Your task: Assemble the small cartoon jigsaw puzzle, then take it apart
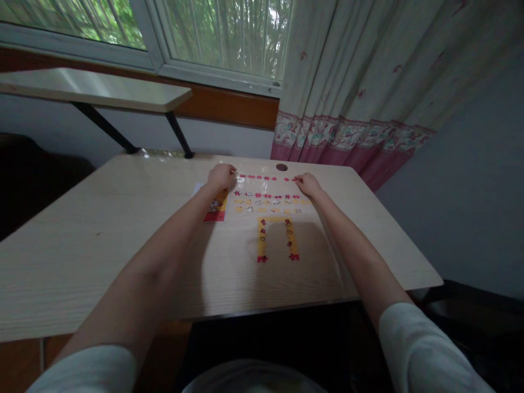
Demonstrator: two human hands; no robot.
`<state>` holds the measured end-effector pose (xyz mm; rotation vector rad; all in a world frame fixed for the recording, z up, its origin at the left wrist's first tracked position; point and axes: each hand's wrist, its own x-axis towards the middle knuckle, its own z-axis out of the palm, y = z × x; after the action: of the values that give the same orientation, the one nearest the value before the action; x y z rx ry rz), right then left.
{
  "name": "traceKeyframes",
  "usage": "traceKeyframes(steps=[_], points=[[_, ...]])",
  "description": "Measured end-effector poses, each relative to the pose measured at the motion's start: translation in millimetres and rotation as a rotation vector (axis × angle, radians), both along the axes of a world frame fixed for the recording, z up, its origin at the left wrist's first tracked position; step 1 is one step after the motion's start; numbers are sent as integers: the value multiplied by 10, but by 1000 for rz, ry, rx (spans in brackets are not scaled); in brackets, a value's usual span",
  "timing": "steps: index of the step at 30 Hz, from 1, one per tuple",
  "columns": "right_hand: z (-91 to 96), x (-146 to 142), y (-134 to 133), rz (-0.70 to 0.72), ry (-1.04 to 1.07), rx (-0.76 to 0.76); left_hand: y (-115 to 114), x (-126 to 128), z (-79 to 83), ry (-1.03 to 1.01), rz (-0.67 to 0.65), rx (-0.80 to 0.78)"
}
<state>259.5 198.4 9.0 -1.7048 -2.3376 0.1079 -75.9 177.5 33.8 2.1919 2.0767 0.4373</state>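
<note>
My left hand (222, 176) is at the far left end of the top row of red puzzle pieces (259, 177), fingers closed; what they pinch is too small to make out. At that row's right end, my right hand (309, 184) pinches a red puzzle piece (294, 179). Below lie a second row of red pieces (267, 196) and rows of yellow and white pieces (262, 210). Nearer to me is a partly joined yellow and red puzzle frame (262, 248), with two side strips and a thin top edge. A picture card (214, 216) lies partly behind my left forearm.
The pieces lie on a pale wooden table (123, 229) with a round cable hole (281, 167) near its back edge. A raised shelf (123, 93) on black legs stands at the back left. A curtain (344, 109) hangs beside the window behind.
</note>
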Motion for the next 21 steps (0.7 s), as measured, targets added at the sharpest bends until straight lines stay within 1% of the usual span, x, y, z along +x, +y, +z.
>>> traceKeyframes(steps=[3,7,15,18,21], points=[[-1,-8,-4,-37,18,21,87,97,-47,14,-7,-14],[19,-17,-23,-54,44,23,90,162,-76,41,-17,-21],[61,-31,1,-97,82,4,142,134,-53,32,-3,-42],[67,-41,-45,-107,110,9,137,128,-48,8,-2,-42],[98,-64,-135,-106,141,43,82,126,-23,-36,-28,-21]])
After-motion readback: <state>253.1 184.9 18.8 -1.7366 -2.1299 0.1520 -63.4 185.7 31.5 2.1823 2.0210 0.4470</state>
